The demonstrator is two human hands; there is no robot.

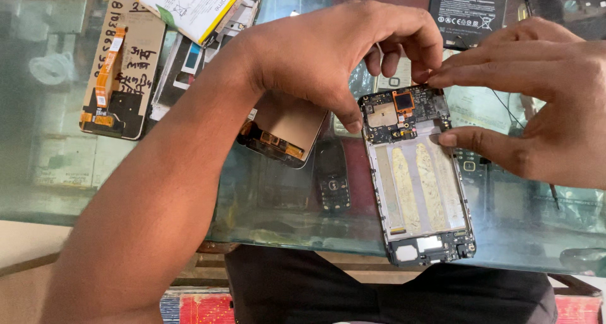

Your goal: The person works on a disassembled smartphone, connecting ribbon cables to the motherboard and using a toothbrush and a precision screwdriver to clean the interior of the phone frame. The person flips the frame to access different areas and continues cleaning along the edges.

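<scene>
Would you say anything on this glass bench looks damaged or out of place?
The opened phone under both hands lies with no back cover or battery: its bay shows bare yellowish glue strips. Loose screen panels and a battery lie overlapping, askew, at the glass top's far left.

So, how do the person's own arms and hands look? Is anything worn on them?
Both hands are bare: no gloves, rings or watch can be seen on the left hand or the right hand. The left forearm is uncovered along its whole visible length, with no sleeve or band. Of the right arm, only the hand is in view, so a sleeve there cannot be judged.
</scene>
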